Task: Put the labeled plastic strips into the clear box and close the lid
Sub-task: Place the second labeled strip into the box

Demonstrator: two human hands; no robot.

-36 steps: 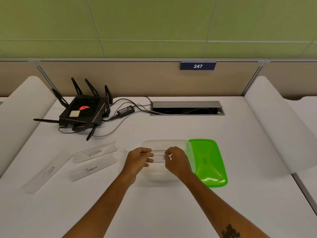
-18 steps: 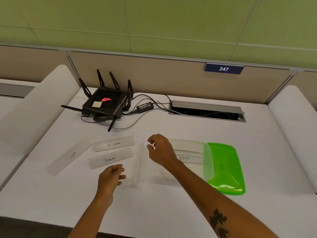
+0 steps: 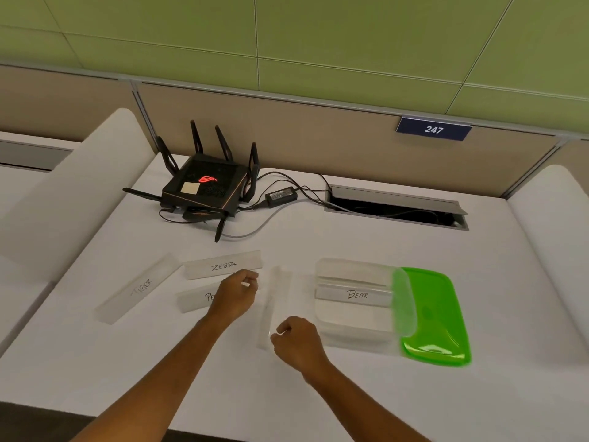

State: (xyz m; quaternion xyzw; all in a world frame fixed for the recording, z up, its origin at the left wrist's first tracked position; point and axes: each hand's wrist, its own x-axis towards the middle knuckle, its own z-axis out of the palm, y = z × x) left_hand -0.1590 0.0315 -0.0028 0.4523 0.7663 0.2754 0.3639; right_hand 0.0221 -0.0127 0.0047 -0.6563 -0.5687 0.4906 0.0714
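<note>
The clear box (image 3: pixel 353 334) stands open on the white desk, with the strip marked BEAR (image 3: pixel 353 295) lying inside it. The green lid (image 3: pixel 441 317) lies against the box's right side. Left of the box, a strip with faint writing (image 3: pixel 275 301) lies pointing away from me. My right hand (image 3: pixel 299 344) pinches its near end. My left hand (image 3: pixel 236 296) hovers curled over the right end of the PENGUIN strip (image 3: pixel 192 299) and hides most of its label. I cannot tell whether it grips that strip. The ZEBRA strip (image 3: pixel 223 266) and the TIGER strip (image 3: pixel 140 287) lie further left.
A black router (image 3: pixel 205 188) with antennas, its power brick (image 3: pixel 281 196) and cables sit at the back left. A cable slot (image 3: pixel 395 205) opens at the back of the desk (image 3: pixel 350 393). White curved dividers (image 3: pixel 73 193) flank both sides.
Both hands left the box, where the BEAR strip now lies. My left hand moved up over the PENGUIN strip. My right hand came down to the faint strip's near end. The view shifted left.
</note>
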